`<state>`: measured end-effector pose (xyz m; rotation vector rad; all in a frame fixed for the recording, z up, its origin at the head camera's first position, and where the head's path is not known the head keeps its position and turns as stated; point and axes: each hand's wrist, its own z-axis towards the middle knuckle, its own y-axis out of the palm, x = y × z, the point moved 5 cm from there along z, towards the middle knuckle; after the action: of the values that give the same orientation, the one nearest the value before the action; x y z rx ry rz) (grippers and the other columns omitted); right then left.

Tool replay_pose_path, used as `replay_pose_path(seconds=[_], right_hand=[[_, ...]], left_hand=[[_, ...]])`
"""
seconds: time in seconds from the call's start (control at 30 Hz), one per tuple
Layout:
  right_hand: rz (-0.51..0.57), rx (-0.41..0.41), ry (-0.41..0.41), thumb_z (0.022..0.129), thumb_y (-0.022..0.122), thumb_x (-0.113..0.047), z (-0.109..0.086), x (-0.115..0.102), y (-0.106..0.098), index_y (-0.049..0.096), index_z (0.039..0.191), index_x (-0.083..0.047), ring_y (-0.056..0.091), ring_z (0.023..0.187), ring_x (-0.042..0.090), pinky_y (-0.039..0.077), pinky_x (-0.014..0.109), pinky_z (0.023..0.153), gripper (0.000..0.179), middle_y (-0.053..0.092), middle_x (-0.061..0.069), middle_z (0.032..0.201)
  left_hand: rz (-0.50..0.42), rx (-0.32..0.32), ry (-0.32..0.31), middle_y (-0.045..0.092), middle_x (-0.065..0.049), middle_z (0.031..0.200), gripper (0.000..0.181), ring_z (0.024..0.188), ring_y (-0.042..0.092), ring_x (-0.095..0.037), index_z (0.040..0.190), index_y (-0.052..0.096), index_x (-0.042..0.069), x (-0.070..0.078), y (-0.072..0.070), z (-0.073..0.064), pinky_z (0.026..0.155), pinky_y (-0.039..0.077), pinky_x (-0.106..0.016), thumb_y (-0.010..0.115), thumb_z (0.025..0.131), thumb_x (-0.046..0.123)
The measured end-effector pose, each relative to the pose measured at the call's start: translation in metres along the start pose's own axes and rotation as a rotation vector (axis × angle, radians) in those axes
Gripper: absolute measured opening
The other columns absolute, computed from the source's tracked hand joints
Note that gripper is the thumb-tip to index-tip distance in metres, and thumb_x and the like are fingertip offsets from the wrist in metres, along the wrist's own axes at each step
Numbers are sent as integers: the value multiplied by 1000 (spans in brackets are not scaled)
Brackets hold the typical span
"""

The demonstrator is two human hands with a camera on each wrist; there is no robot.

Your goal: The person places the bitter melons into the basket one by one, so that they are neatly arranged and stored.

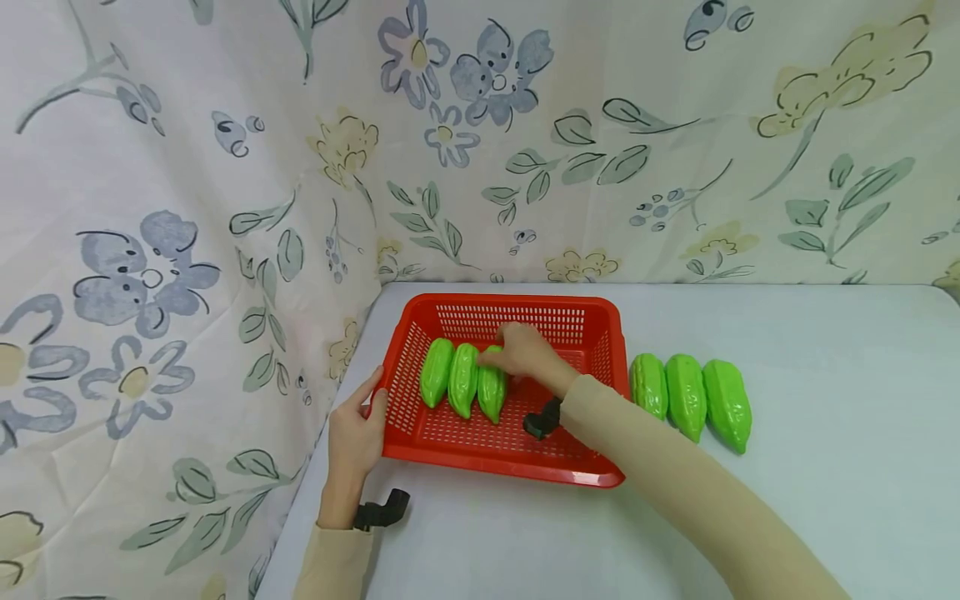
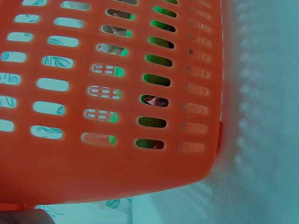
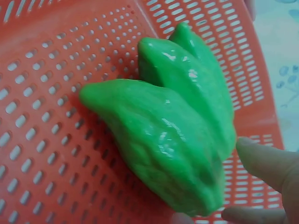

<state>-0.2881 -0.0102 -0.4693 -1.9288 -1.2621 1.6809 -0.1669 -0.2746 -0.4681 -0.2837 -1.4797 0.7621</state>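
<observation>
A red plastic basket [image 1: 502,468] stands on the table, with three glossy green bitter melons lying side by side in its left half. My left hand [image 1: 356,433] grips the basket's left rim; in the left wrist view the slotted wall [image 2: 117,172] fills most of the picture. Over the basket, my right hand [image 1: 525,354] is at the upper end of the rightmost melon [image 1: 492,390]. Seen from the right wrist, its fingers [image 3: 266,163] are spread around the near end of that melon [image 3: 159,140], with gaps beside it. The other two melons [image 3: 191,79] lie beyond.
To the right of the basket, three more green melons [image 1: 686,396] lie in a row on the white table [image 1: 840,433]. A floral cloth [image 1: 570,167] hangs along the back and left side. My right forearm [image 1: 675,467] crosses the basket's front right corner.
</observation>
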Motion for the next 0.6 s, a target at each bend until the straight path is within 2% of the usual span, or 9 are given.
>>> replay_pose_path(seconds=[0.1,0.17,0.23,0.33,0.4,0.47,0.6], right_hand=[[-49,35,-37,95,75,-44,-1,-3,-6,63,135,3,72,106,29,55,43,100,64,67,20,134],[-62,55,-57,95,74,-44,-3,-5,-11,62,138,2,65,123,31,52,46,106,64,65,18,139],[-57,64,-75,96,73,-43,-7,-7,-16,61,141,1,58,133,33,49,47,110,64,62,17,144],[-23,58,-89,96,72,-43,-14,-11,-25,60,143,-2,57,133,31,49,48,111,64,61,15,145],[-5,51,-105,96,72,-43,-20,-15,-31,60,144,-3,59,127,31,51,48,108,63,62,15,144],[10,47,-122,97,71,-43,-27,-19,-38,59,144,-3,63,118,30,54,47,102,63,63,16,141],[19,46,-149,97,71,-43,-39,-26,-49,59,144,-4,65,112,29,57,45,96,63,65,18,135]], left_hand=[[4,0,-5,73,-18,79,43,52,61,-21,149,60,26,0,0,1,46,50,-29,56,106,25],[9,1,-8,72,-17,77,43,51,60,-21,149,60,27,0,0,1,46,50,-29,55,106,25],[13,0,-8,71,-16,75,43,50,59,-20,149,60,26,0,0,0,46,49,-29,55,106,25],[14,0,-8,68,-15,70,43,49,58,-19,149,60,26,0,-1,0,45,48,-28,55,106,25],[9,0,-9,68,-15,70,43,49,58,-19,149,60,26,-1,-1,0,45,49,-28,55,106,25],[2,2,-8,69,-17,73,43,50,58,-20,149,60,26,-1,-1,0,45,49,-29,55,106,25],[-6,-1,-5,72,-19,78,43,52,60,-20,148,60,26,-2,0,1,46,50,-29,55,106,25]])
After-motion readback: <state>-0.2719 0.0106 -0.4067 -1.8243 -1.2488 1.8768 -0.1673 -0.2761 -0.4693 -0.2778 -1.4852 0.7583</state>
